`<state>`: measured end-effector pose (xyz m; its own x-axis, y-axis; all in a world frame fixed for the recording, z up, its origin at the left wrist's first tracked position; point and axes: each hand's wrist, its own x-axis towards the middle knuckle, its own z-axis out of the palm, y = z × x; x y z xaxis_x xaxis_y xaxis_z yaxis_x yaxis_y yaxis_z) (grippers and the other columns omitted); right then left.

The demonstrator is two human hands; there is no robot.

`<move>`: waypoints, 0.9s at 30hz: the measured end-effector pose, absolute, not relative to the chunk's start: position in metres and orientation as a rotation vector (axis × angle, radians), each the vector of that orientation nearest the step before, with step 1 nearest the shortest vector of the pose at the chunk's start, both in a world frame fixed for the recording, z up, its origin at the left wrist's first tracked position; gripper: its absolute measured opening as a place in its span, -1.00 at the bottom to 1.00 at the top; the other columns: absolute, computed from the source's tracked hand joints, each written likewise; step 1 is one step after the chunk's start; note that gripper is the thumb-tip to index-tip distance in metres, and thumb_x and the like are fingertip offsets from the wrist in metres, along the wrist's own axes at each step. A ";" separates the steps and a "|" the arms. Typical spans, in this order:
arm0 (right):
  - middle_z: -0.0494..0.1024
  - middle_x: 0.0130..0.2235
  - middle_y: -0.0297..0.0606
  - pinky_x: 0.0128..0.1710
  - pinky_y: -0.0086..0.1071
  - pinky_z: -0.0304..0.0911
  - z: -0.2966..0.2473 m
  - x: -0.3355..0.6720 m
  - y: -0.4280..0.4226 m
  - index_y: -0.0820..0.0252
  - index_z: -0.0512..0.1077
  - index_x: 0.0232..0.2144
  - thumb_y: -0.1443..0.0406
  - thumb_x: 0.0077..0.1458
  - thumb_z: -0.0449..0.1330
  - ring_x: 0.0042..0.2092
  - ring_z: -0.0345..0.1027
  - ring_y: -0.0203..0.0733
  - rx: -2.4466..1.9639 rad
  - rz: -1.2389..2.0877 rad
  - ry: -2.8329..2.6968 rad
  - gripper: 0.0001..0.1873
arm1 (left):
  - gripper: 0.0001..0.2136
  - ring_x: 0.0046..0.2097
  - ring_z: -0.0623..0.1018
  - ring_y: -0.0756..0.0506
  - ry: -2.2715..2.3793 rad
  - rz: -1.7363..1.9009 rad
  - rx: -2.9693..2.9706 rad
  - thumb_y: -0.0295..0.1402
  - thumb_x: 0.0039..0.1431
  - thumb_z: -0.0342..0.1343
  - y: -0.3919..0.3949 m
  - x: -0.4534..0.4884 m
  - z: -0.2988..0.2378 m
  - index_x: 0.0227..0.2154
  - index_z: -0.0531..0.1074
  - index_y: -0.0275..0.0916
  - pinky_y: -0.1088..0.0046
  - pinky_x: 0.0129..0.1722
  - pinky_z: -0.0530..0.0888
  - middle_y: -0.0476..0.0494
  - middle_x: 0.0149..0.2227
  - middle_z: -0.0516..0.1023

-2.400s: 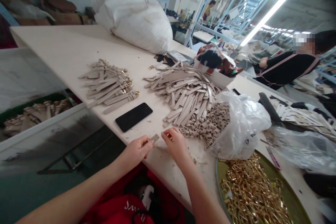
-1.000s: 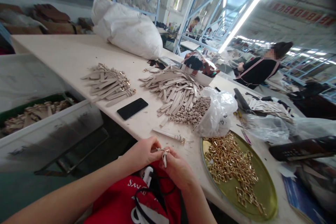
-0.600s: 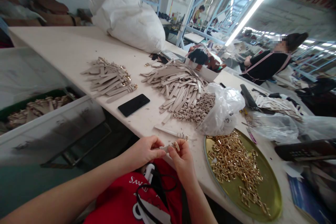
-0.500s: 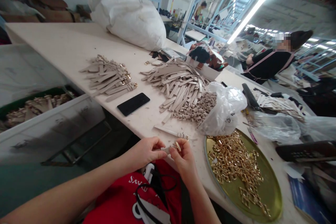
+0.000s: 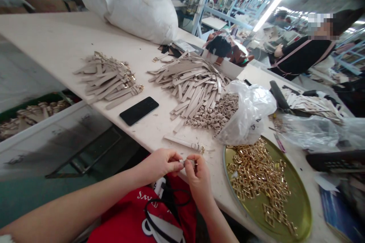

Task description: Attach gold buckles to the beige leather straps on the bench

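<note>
Just off the table's front edge, my left hand [image 5: 165,163] and my right hand [image 5: 199,174] meet fingertip to fingertip. Between them they pinch a small light-grey strap [image 5: 185,162], mostly covered by the fingers. A bit of gold metal shows by the right fingers; its shape is too small to read now. Beyond the hands lies a finished-looking strap with a gold buckle [image 5: 184,143]. Farther back are a heap of loose grey straps [image 5: 194,79] and a pile of small grey loops [image 5: 215,115]. To the right, a round gold tray [image 5: 302,205] carries many gold buckles [image 5: 261,174].
A black phone [image 5: 139,111] lies left of the loops, with a pile of buckled straps [image 5: 110,78] behind it. A clear plastic bag [image 5: 248,110] touches the loops. A large white sack [image 5: 134,7] stands at the back. Across the table is a person in black [image 5: 302,55].
The view has shifted a little. My hands have drawn closer together on the strap, and the gold buckle seen at my right fingertips is now mostly hidden.
</note>
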<state>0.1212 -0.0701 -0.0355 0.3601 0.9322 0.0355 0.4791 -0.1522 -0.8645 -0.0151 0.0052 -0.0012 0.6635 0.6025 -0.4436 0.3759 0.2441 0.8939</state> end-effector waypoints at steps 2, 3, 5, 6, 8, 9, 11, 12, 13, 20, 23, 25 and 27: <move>0.31 -0.53 -0.41 -0.55 -0.46 0.08 -0.039 0.120 -0.068 0.20 0.29 -0.38 0.24 0.04 0.03 -0.52 0.15 -0.32 -1.798 0.662 -1.176 -0.86 | -0.74 -0.45 0.46 -0.03 0.909 0.167 1.468 -0.25 -0.03 0.03 0.009 -0.012 -0.003 -0.32 0.42 -0.32 0.55 -0.46 0.33 -0.04 -0.48 0.50; 0.31 -0.53 -0.41 -0.54 -0.45 0.08 -0.040 0.119 -0.066 0.20 0.29 -0.37 0.23 0.04 0.03 -0.52 0.15 -0.32 -1.803 0.658 -1.155 -0.85 | -0.74 -0.43 0.46 -0.04 0.924 0.154 1.522 -0.25 -0.03 0.02 0.011 -0.012 -0.003 -0.32 0.43 -0.31 0.54 -0.45 0.32 -0.05 -0.47 0.51; 0.31 -0.52 -0.40 -0.53 -0.45 0.09 -0.041 0.118 -0.064 0.20 0.29 -0.37 0.24 0.04 0.03 -0.51 0.15 -0.32 -1.797 0.662 -1.126 -0.85 | -0.73 -0.40 0.46 -0.06 0.966 0.134 1.634 -0.24 -0.02 0.01 0.014 -0.009 -0.001 -0.33 0.44 -0.29 0.54 -0.44 0.31 -0.06 -0.44 0.53; 0.31 -0.52 -0.40 -0.52 -0.45 0.10 -0.041 0.118 -0.063 0.20 0.28 -0.38 0.24 0.04 0.02 -0.51 0.16 -0.31 -1.792 0.669 -1.115 -0.86 | -0.73 -0.39 0.46 -0.06 0.983 0.130 1.683 -0.23 -0.02 0.01 0.015 -0.008 -0.001 -0.34 0.45 -0.29 0.54 -0.43 0.30 -0.06 -0.43 0.53; 0.32 -0.52 -0.39 -0.51 -0.44 0.11 -0.040 0.118 -0.063 0.21 0.28 -0.38 0.24 0.04 0.02 -0.50 0.16 -0.31 -1.781 0.685 -1.108 -0.86 | -0.73 -0.39 0.45 -0.06 0.996 0.130 1.738 -0.22 -0.02 0.00 0.016 -0.005 -0.001 -0.36 0.46 -0.28 0.54 -0.44 0.29 -0.06 -0.44 0.53; 0.31 -0.51 -0.39 -0.51 -0.44 0.11 -0.039 0.119 -0.064 0.21 0.27 -0.38 0.23 0.05 0.02 -0.50 0.16 -0.31 -1.775 0.690 -1.114 -0.85 | -0.74 -0.40 0.45 -0.06 0.992 0.133 1.743 -0.22 -0.02 0.00 0.016 -0.004 -0.002 -0.37 0.46 -0.28 0.54 -0.45 0.29 -0.06 -0.45 0.52; 0.30 -0.52 -0.40 -0.51 -0.44 0.11 -0.038 0.121 -0.066 0.20 0.27 -0.38 0.23 0.05 0.02 -0.51 0.15 -0.31 -1.762 0.695 -1.135 -0.85 | -0.75 -0.40 0.45 -0.05 0.958 0.136 1.711 -0.23 -0.03 0.01 0.016 -0.004 -0.006 -0.36 0.46 -0.28 0.55 -0.45 0.30 -0.05 -0.45 0.52; 0.30 -0.52 -0.40 -0.51 -0.44 0.11 -0.038 0.121 -0.067 0.20 0.28 -0.38 0.22 0.06 0.01 -0.51 0.15 -0.31 -1.755 0.695 -1.145 -0.84 | -0.75 -0.41 0.46 -0.05 0.932 0.137 1.676 -0.24 -0.03 0.02 0.016 -0.006 -0.007 -0.34 0.45 -0.28 0.56 -0.45 0.30 -0.04 -0.45 0.52; 0.30 -0.52 -0.40 -0.51 -0.44 0.11 -0.038 0.122 -0.068 0.20 0.28 -0.37 0.22 0.06 0.01 -0.50 0.16 -0.31 -1.748 0.695 -1.152 -0.84 | -0.74 -0.41 0.46 -0.04 0.901 0.134 1.627 -0.24 -0.03 0.03 0.017 -0.008 -0.008 -0.31 0.44 -0.29 0.56 -0.45 0.31 -0.04 -0.46 0.52; 0.33 -0.45 -0.36 -0.43 -0.40 0.15 -0.039 0.113 -0.077 0.18 0.26 -0.34 0.21 0.09 0.00 -0.43 0.21 -0.27 -1.690 0.660 -1.209 -0.84 | -0.70 -0.48 0.47 -0.04 0.802 0.046 1.518 -0.12 0.00 -0.01 0.015 -0.029 -0.007 -0.48 0.39 -0.30 0.56 -0.49 0.36 -0.05 -0.56 0.47; 0.33 -0.46 -0.36 -0.44 -0.40 0.16 -0.038 0.107 -0.083 0.18 0.26 -0.35 0.22 0.09 0.00 -0.43 0.21 -0.27 -1.698 0.575 -1.239 -0.86 | -0.71 -0.48 0.49 -0.05 0.848 0.053 1.577 -0.14 0.02 -0.05 0.006 -0.030 -0.009 -0.50 0.37 -0.28 0.56 -0.52 0.35 -0.06 -0.57 0.48; 0.34 -0.46 -0.35 -0.45 -0.40 0.15 -0.038 0.105 -0.087 0.18 0.26 -0.36 0.24 0.09 0.00 -0.44 0.22 -0.26 -1.693 0.534 -1.280 -0.87 | -0.72 -0.48 0.49 -0.06 0.872 0.066 1.612 -0.16 0.03 -0.07 0.000 -0.029 -0.010 -0.50 0.36 -0.28 0.56 -0.53 0.34 -0.07 -0.57 0.48; 0.34 -0.46 -0.35 -0.45 -0.40 0.15 -0.037 0.105 -0.092 0.17 0.26 -0.36 0.25 0.09 0.00 -0.44 0.22 -0.26 -1.679 0.526 -1.335 -0.89 | -0.75 -0.48 0.50 -0.06 0.868 0.079 1.650 -0.20 0.04 -0.09 -0.004 -0.029 -0.010 -0.50 0.35 -0.28 0.55 -0.52 0.35 -0.08 -0.56 0.49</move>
<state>0.1050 -0.0923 -0.0370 0.3265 0.9245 0.1965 0.5420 -0.0128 -0.8403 -0.0291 -0.0041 -0.0101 0.7186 0.5715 -0.3962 0.4901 -0.0119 0.8716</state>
